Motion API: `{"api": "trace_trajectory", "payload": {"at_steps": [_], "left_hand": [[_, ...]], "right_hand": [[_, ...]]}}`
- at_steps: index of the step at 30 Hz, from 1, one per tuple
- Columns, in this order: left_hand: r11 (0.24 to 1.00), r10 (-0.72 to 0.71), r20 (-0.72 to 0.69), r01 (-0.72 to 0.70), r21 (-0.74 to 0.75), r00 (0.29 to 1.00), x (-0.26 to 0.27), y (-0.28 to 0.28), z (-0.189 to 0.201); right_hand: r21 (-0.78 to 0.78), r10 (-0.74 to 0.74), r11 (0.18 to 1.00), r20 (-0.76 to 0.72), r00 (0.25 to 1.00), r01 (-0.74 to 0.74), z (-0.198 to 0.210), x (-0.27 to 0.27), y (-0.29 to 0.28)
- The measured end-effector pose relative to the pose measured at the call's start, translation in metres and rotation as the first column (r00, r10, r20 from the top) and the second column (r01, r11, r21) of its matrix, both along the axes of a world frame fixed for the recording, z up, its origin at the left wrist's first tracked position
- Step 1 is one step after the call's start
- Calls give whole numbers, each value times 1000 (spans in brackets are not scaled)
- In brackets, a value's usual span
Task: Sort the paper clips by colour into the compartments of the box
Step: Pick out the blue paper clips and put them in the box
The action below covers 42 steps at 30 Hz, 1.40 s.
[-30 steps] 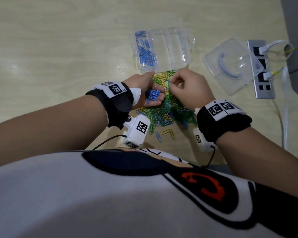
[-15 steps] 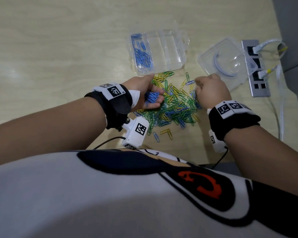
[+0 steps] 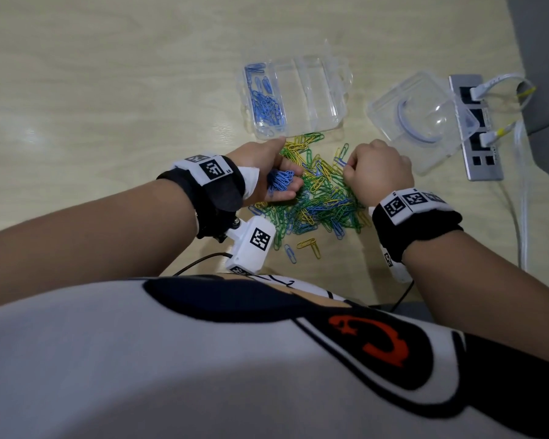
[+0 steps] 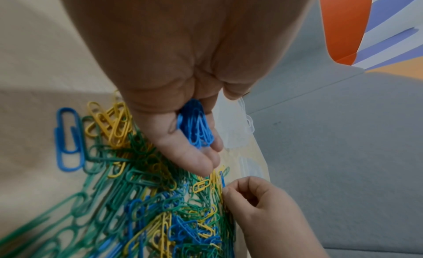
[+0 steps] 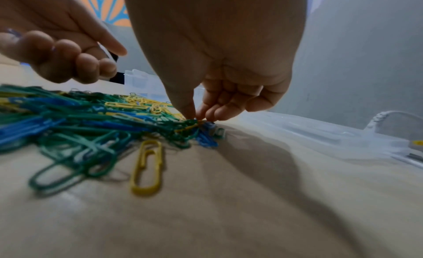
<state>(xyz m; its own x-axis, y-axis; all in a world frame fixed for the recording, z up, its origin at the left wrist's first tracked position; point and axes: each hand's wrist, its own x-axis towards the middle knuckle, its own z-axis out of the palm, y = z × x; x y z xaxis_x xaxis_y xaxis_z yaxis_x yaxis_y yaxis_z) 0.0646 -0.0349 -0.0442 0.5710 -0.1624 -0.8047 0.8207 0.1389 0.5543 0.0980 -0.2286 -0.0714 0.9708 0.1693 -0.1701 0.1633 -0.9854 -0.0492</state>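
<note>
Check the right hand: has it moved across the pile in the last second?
Yes. The right hand went from the pile's middle, close beside the left hand, out to its right edge, toward the loose clear lid.

pile [image 5: 68, 120]: near clips blurred | right hand [image 3: 377, 172]: fingertips hidden, head view

Both forearms bare. Each wrist: black fabric wristband [image 3: 216, 198] [image 3: 415, 229] topped by a white strap printed with black square-code markers [image 3: 212, 167] [image 3: 409, 202]. White plastic camera housing [image 3: 251, 247] under left wrist, coded marker, thin black cable [image 3: 197, 263]. White shirt with black and red graphic [image 3: 371, 340].
</note>
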Motion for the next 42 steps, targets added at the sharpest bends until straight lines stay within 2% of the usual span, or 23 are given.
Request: {"api": "trace_trajectory", "payload": {"at_steps": [3, 5, 7, 10, 12, 14, 17, 19, 21, 22, 24, 30, 36, 39, 42], "left_hand": [[1000, 2, -2, -2, 5, 1000, 0, 0, -1], [1000, 6, -1, -6, 9, 1000, 0, -1, -1], [1000, 9, -3, -9, 15, 1000, 0, -2, -2], [1000, 21, -10, -20, 21, 1000, 1, -5, -3], [997, 73, -10, -72, 24, 997, 2, -6, -4], [995, 94, -8, -94, 10, 996, 2, -8, -4], [999, 39, -26, -39, -14, 999, 2, -11, -2], [1000, 15, -23, -15, -16, 1000, 2, -11, -1], [1000, 8, -18, -8, -18, 1000, 1, -10, -2], [1000, 3, -16, -4, -18, 1000, 0, -11, -2], [1000, -7, -10, 7, -13, 1000, 0, -11, -2], [1000, -24, 8, 24, -7, 1000, -1, -13, 0], [1000, -19, 13, 19, -2, 1000, -2, -10, 0], [1000, -24, 3, 24, 10, 1000, -2, -11, 0], [999, -24, -7, 25, 25, 1000, -1, -12, 0]], "right_hand": [[-80, 55, 995, 30, 998, -52, 1, -2, 1], [-55, 48, 997, 37, 998, -46, 5, -4, 2], [116, 42, 992, 28, 999, -45, 11, -8, 7], [438, 175, 885, -2, 984, -157, 20, -20, 23], [511, 279, 827, -10, 960, -235, 26, -28, 34], [537, 274, 810, 12, 962, -237, 27, -30, 37], [501, 30, 864, 49, 998, -50, 24, -20, 21], [345, -152, 927, -22, 988, 150, 18, -11, 0], [155, -232, 956, -126, 965, 250, 12, -7, -18], [115, -236, 960, -167, 957, 257, 9, -8, -23], [145, -216, 958, -196, 956, 246, 6, -12, -25], [249, -129, 955, -151, 980, 164, 2, -19, -13], [398, -132, 899, -152, 979, 183, 9, -21, -11], [406, -147, 893, -140, 979, 192, 11, -19, -13], [386, -103, 911, -119, 988, 141, 14, -18, -15]]}}
